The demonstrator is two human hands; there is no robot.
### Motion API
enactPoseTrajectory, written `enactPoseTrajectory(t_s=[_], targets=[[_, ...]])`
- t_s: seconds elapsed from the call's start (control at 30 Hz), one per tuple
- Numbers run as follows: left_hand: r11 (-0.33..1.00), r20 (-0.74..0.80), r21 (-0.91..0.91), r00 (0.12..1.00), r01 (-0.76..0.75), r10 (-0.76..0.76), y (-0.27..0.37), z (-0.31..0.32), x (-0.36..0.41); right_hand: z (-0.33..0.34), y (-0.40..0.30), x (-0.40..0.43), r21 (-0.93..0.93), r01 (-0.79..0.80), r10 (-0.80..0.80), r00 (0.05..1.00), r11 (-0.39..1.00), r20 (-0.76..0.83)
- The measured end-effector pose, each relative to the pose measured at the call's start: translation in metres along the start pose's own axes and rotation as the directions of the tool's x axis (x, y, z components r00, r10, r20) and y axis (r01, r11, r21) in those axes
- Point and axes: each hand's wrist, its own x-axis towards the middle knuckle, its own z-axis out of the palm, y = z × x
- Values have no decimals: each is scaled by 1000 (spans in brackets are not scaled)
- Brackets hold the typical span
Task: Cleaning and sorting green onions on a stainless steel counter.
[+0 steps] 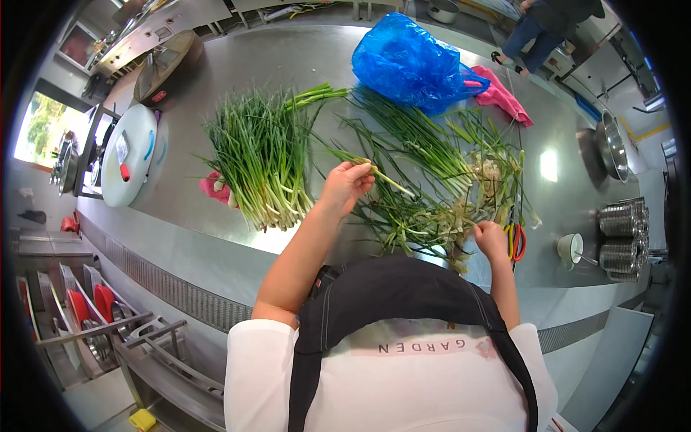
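My left hand (348, 186) pinches a single scallion (393, 182) between thumb and fingers, its white end angled down to the right. Curled at the right side of a pile of scallion trimmings (415, 218) is my right hand (491, 237); whether its fingertips grip a strand is not clear. A thick row of scallions (264, 156) lies left of my left hand, white ends towards me. Beyond the trimmings lies another bunch of scallions (426, 140), its root ends near a heap of pale roots (488, 167).
A blue plastic bag (407, 62) rests at the back beside a pink cloth (499, 97). Scissors with red and yellow handles (517, 242) lie by my right hand. A white cup (569, 248) and metal canisters (623, 237) stand at right. A white round board (116, 167) is at left. A person (545, 32) stands beyond the table.
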Motion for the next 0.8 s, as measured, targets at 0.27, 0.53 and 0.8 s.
enactPoseTrajectory(t_s=[0.27,0.53,0.8], targets=[[639,-42,727,913,-251,406,94,-13,-37,2,-52,5,-596,41,-234,940,802,-250],[61,-145,988,702,143,697,117,-114,-53,42,-80,99,-645,382,-618,766,661,-179],[-201,168,979,485,17,858,71,-75,-51,57,-109,91,-487,293,-354,934,823,-37]])
